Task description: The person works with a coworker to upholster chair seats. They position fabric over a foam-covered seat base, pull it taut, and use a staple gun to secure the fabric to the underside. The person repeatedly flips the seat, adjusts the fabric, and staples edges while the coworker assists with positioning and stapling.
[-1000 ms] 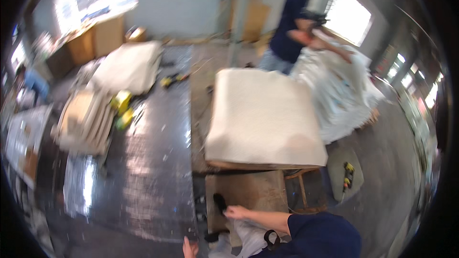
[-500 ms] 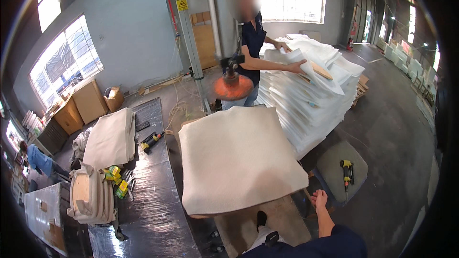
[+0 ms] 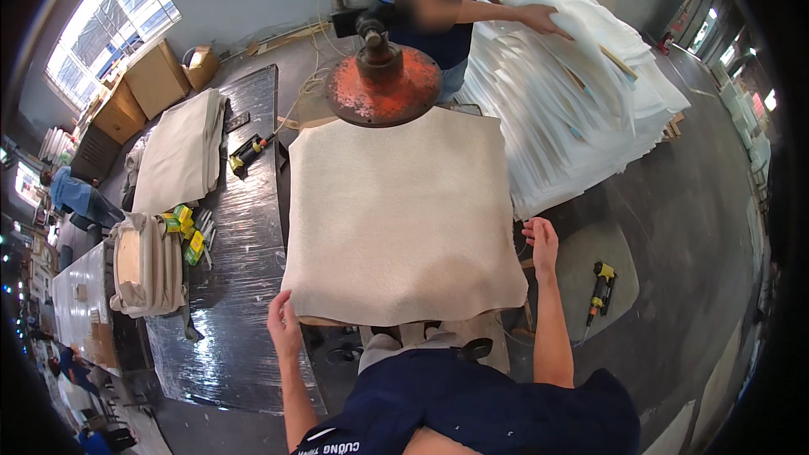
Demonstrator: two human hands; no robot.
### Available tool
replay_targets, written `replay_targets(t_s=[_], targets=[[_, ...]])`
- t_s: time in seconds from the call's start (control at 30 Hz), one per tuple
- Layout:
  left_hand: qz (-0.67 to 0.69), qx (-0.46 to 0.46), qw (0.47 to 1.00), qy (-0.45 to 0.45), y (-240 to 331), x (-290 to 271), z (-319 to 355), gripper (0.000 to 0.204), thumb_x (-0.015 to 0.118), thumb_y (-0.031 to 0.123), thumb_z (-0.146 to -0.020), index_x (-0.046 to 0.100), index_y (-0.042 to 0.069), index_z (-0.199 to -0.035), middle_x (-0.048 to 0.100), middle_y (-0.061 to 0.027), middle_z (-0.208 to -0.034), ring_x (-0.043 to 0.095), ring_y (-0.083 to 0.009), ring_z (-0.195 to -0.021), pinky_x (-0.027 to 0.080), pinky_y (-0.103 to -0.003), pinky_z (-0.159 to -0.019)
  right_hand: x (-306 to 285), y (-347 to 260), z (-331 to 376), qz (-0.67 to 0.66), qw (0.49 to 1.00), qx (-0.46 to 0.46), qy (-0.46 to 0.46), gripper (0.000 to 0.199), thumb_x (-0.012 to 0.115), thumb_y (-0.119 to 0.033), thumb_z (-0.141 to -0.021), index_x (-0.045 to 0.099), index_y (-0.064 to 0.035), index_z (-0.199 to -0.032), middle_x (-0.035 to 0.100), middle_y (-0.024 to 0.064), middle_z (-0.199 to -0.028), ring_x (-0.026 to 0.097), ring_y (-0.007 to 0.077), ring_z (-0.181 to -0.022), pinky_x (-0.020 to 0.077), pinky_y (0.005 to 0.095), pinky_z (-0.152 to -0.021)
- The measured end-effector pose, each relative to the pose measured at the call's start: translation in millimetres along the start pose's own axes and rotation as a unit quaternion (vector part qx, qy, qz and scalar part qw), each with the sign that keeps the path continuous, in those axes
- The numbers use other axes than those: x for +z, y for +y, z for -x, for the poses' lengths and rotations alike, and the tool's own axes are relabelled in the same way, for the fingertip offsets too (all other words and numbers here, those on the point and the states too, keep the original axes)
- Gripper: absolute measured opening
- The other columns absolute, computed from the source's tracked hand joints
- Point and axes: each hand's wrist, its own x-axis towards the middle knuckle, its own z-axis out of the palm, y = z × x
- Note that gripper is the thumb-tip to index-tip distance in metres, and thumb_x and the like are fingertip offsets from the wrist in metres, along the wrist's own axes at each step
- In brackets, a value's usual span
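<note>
A beige fabric sheet [image 3: 404, 219] lies over a roughly square padded top in front of me. My left hand [image 3: 284, 324] is at its near left corner, fingers extended and apart along the edge. Beside the right edge is my right hand [image 3: 542, 244], its fingers loosely bent and apart, with nothing visible in it. Over the far edge hangs a round orange-red press disc [image 3: 383, 84] with worn paint. What lies under the fabric is mostly hidden.
A co-worker's hand [image 3: 543, 18] is on a tall stack of white foam sheets [image 3: 556, 109]. A yellow-black air stapler [image 3: 600, 293] lies on a grey pad at right; another stapler [image 3: 249, 154] lies on the left table, near folded fabric [image 3: 179, 152] and padded panels [image 3: 152, 265].
My left hand has come into view at the fabric's near left corner. My right hand has moved up along the right edge. My view has tilted down and the press disc appears closer.
</note>
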Motion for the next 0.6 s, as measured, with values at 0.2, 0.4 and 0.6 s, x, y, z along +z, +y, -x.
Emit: replay_targets(t_s=[0.2,0.4,0.6], targets=[[-0.154,0.106,0.982,0.0,-11.6,24.9,-40.3,0.039,0.062,0.011,-0.101,0.06,0.0,-0.138,0.062,-0.0213,-0.139,0.057,-0.0394,-0.132,0.043,-0.047,-0.114,23.0,-6.7,16.3,0.019,0.998,-0.05,-0.017,0.024,0.058,-0.029,-0.111,0.071,-0.0093,-0.113,0.075,-0.0005,-0.105,0.069,0.0089,-0.092,0.0517,0.0244,-0.074],[-0.048,-0.041,0.994,-0.086,-34.7,38.7,-55.7,0.046,0.069,0.014,-0.095,0.059,0.0,-0.137,0.064,-0.0206,-0.135,0.062,-0.0397,-0.124,0.048,-0.045,-0.108,24.0,-24.1,26.8,-0.12,0.991,-0.006,0.054,0.024,0.059,-0.031,-0.111,0.069,-0.0106,-0.119,0.075,0.0006,-0.107,0.071,0.0122,-0.094,0.0556,0.0276,-0.078],[-0.183,0.177,0.967,0.012,-4.6,52.3,-68.9,0.042,0.066,0.012,-0.099,0.059,0.001,-0.139,0.06,-0.0177,-0.141,0.059,-0.0311,-0.131,0.048,-0.043,-0.109,6.5,3.9,-5.3,-0.365,0.931,-0.016,-0.018,0.07,0.045,-0.05,-0.113,0.036,-0.002,-0.162,0.049,0.0129,-0.16,0.05,0.0276,-0.144,0.0449,0.0421,-0.118]])
